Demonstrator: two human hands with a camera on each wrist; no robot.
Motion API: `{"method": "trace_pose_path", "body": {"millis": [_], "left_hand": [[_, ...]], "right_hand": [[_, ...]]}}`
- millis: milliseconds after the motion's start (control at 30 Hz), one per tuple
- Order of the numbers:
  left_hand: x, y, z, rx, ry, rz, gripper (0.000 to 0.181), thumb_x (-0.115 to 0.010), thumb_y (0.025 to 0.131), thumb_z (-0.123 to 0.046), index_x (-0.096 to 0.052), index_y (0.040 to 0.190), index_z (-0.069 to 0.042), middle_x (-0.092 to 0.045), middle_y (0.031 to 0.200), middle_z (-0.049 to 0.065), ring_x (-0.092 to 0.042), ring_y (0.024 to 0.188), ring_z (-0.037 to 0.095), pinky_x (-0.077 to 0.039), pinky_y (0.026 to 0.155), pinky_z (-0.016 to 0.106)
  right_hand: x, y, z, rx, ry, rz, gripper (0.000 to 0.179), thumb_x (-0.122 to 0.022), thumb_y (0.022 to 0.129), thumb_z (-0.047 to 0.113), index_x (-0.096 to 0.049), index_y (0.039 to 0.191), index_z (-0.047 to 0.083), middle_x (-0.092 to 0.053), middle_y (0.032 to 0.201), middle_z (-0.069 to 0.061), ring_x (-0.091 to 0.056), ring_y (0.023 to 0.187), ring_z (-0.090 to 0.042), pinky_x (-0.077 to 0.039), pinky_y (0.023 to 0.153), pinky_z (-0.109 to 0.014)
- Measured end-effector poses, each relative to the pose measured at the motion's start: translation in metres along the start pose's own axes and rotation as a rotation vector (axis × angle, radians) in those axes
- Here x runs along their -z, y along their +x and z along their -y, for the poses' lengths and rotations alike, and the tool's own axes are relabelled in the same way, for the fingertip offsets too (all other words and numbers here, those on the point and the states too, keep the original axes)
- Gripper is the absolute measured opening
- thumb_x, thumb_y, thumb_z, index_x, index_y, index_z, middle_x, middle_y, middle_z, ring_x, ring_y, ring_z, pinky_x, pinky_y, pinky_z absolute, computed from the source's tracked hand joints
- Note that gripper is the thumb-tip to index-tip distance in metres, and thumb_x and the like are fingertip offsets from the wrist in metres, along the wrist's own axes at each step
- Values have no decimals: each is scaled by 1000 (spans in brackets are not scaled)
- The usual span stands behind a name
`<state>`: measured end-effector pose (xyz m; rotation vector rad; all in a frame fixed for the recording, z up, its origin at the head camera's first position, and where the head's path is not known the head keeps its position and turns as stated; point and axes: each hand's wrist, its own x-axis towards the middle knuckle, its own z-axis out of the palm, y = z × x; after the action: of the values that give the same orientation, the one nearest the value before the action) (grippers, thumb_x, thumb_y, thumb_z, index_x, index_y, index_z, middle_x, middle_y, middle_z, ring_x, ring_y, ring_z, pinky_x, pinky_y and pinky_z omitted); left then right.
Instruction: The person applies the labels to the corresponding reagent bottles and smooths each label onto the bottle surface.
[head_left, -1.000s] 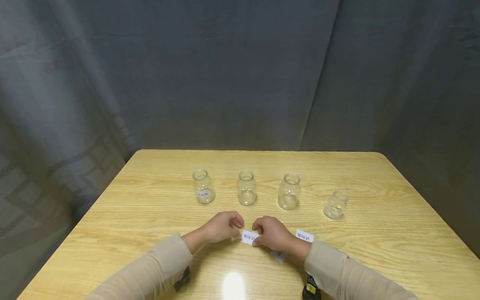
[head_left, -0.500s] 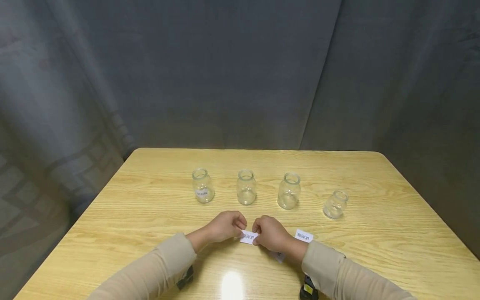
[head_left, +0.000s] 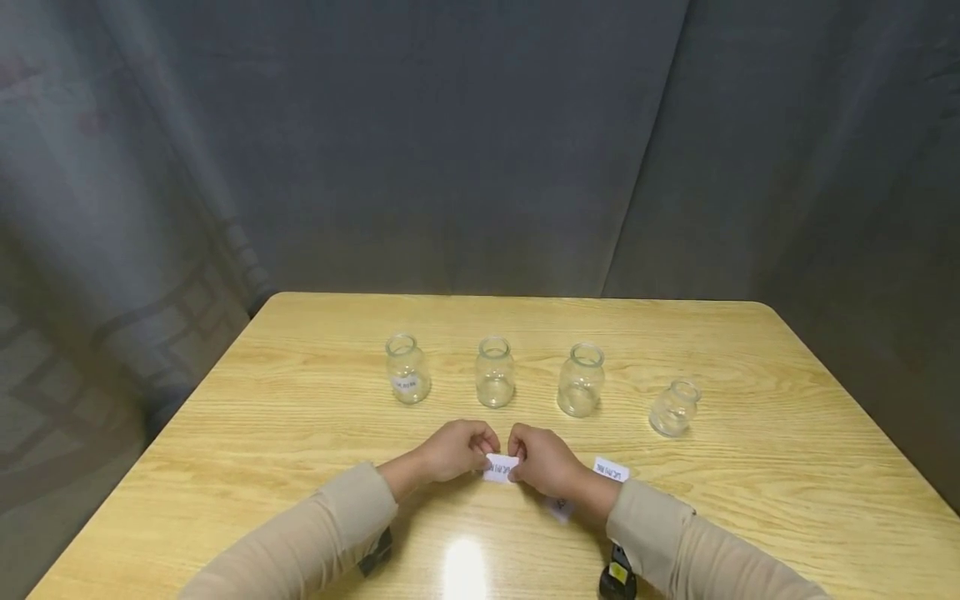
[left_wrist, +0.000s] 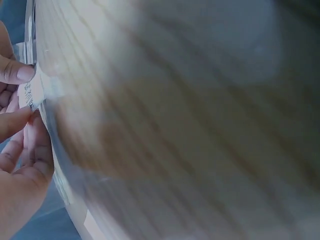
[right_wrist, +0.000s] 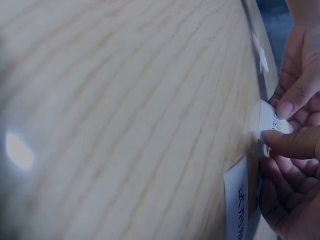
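Note:
A small white paper label (head_left: pixel 500 468) with dark handwriting is stretched between my two hands, low over the table or touching it; I cannot tell which. My left hand (head_left: pixel 456 450) pinches its left end between thumb and fingers. At the other end my right hand (head_left: pixel 547 460) pinches it too. In the right wrist view the label (right_wrist: pixel 270 117) appears between both thumbs, partly covered by the fingers. A second written label (head_left: pixel 612 469) lies beside my right wrist. Another label (head_left: pixel 559 508) is partly hidden under the right forearm.
Behind the hands several clear glass jars stand in a row: a labelled jar (head_left: pixel 408 371) at left, two plain jars (head_left: pixel 495 375) (head_left: pixel 581 383), and a smaller jar (head_left: pixel 673 410) at right. The wooden table (head_left: pixel 300 400) ends at grey curtains (head_left: pixel 450 167).
My left hand has moved slightly right, from the edge of the label to a pinch on its left end. The right hand keeps its pinch. The jars stand where they were.

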<state>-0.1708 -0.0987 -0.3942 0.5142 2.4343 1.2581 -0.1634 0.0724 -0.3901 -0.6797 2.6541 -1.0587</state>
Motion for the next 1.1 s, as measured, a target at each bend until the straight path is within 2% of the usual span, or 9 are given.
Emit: {"method": "trace_pose_path", "body": {"millis": [267,500,700,833,933,1100], "left_hand": [[4,5,-2,-23,-20,-38,13,-57,76,3,-60,85,-6,-54,78,1,-50,70,13,-46,56,24],[11,6,-4,-48,-29,-71,7,-59,78,-4,-58,85,-7,-54,77,-1,-50,73,14,-44,65,26],[13,6,-10,-44,-76,-116,6,-59,80,-7,-58,85,-5,-54,78,1,-50,75,14,-44,67,27],[13,5,-12,-18,-166,-144,7,-57,80,-5,-57,87,-3,-54,76,3,-51,72,14,-46,66,29],[12,4,-13,-8,-268,-167,9,-56,80,-3,-55,88,1,-54,76,5,-52,71,17,-48,67,31],[12,5,-11,-19,-400,-179,12,-57,80,-3,-52,88,5,-53,75,7,-55,73,21,-49,70,34]], "right_hand": [[7,4,-4,-46,184,-24,19,-63,71,-4,-48,79,4,-42,65,-1,-39,51,-10,-33,41,-17],[14,7,-3,-46,293,-66,14,-59,74,-6,-51,83,2,-46,69,-4,-42,53,-12,-35,40,-17],[20,7,0,-27,342,-103,13,-57,75,-7,-52,86,-1,-49,73,-5,-45,62,-14,-39,49,-18],[22,7,3,-46,405,-116,14,-58,75,-6,-51,88,-4,-51,75,-7,-47,65,-14,-44,55,-21],[21,7,3,-57,457,-113,13,-58,76,-6,-51,87,-6,-52,76,-8,-50,67,-14,-48,60,-28],[19,9,2,-62,503,-109,11,-57,77,-4,-50,85,-6,-56,77,-9,-55,69,-20,-49,65,-36]]}}
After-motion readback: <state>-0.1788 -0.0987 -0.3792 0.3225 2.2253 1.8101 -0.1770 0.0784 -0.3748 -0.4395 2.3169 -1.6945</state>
